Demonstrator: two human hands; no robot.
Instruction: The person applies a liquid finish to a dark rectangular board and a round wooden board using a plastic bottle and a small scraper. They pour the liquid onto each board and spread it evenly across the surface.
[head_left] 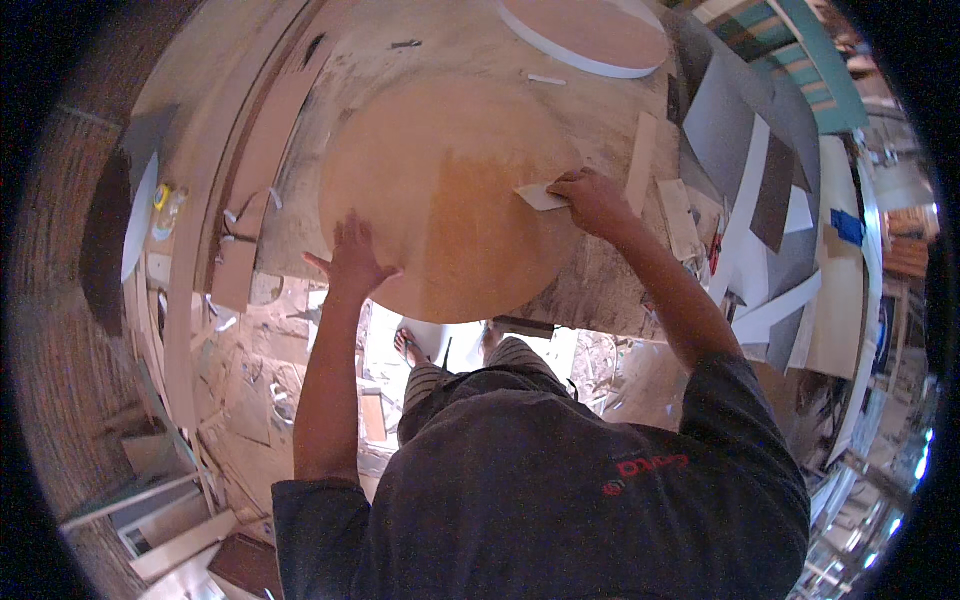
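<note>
A large round wooden board (395, 135) lies flat on the workbench in front of me. A darker, wet-looking patch (480, 235) covers its middle and part of its right side, with a fairly straight left border. My left hand (355, 262) rests on the board's lower left edge, fingers spread. At the right side of the board, my right hand (592, 198) pinches a thin, flat white spreader (541, 197), whose free end is over or against the board. The contact itself cannot be made out.
Another round board with a white edge (590, 45) lies at the far right of the bench. Long wood strips (262, 165) run along the left. Grey and white sheet offcuts (735, 120) crowd the right. Scraps litter the floor (250, 385) below. A yellow tape roll (161, 198) sits far left.
</note>
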